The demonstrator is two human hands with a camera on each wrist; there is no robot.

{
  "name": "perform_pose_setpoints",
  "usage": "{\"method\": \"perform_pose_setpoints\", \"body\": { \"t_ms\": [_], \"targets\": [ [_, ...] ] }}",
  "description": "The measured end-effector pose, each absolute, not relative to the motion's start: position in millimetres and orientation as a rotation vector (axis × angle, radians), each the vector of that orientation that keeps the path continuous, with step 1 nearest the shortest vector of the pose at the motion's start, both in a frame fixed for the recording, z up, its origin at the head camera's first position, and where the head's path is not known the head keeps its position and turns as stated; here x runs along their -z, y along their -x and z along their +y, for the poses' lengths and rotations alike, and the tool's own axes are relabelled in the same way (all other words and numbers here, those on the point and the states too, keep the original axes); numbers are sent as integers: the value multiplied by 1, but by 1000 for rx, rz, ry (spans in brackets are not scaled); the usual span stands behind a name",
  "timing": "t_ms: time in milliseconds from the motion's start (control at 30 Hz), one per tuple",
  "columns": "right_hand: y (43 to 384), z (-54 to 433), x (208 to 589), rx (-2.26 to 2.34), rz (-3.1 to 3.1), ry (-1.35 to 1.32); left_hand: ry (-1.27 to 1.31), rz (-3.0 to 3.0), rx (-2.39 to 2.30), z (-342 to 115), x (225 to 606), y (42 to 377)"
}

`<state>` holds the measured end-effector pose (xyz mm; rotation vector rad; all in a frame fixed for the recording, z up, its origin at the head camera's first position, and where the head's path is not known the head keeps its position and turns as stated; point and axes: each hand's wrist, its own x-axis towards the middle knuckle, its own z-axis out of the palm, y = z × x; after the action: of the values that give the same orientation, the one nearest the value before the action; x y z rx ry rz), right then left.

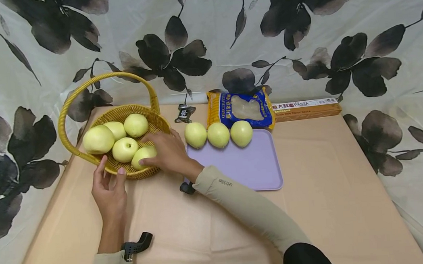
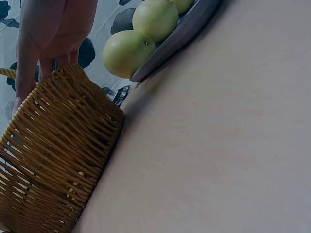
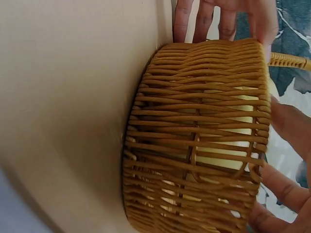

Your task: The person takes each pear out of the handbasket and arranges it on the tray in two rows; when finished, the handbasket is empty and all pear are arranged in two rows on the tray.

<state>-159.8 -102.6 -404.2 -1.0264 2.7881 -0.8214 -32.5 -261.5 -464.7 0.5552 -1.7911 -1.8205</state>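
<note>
1. Head view: the right hand (image 1: 169,148) reaches over the right rim of a round golden-brown wicker basket (image 1: 130,176), its grip curled about a round yellow-green apple (image 1: 142,153) at the near right inside, by four others. The left hand (image 1: 110,192) has straight fingers resting on the basket's near-left wall. A hasty lift could knock neighbouring apples or catch the rim; weak bracing could let the basket tip. Three apples (image 1: 218,135) line the far edge of a lavender rectangular tray (image 1: 235,163), and a bump might roll them. The desk (image 1: 326,161) has a beige cover; a white cloth with dark flowers (image 1: 219,18) hangs behind.

2. Left wrist view: the right hand hangs over the basket; I cannot tell its hold here.

3. Right wrist view: the left grip is spread along the basket's left wall.
</note>
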Motion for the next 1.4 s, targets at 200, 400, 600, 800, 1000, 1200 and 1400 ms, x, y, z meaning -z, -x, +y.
{"method": "perform_pose_setpoints", "body": {
  "t_ms": [200,400,600,800,1000,1200,1400],
  "targets": [
    [160,-113,406,697,2783,970,-575,-1791,1836,-261,465,32],
    [160,-118,406,553,2778,949,-578,-1787,1858,-261,464,31],
    [160,-116,409,587,2781,960,-582,-1799,1846,-260,465,32],
    [162,-109,407,763,2755,985,-591,-1804,1838,-260,464,32],
    [165,-101,399,917,2728,1009,-596,-1809,1828,-260,463,32],
    [165,-90,392,1113,2678,966,-588,-1803,1831,-260,464,32],
    [165,-70,385,1288,2655,956,-594,-1798,1838,-261,464,32]
  ]
}}
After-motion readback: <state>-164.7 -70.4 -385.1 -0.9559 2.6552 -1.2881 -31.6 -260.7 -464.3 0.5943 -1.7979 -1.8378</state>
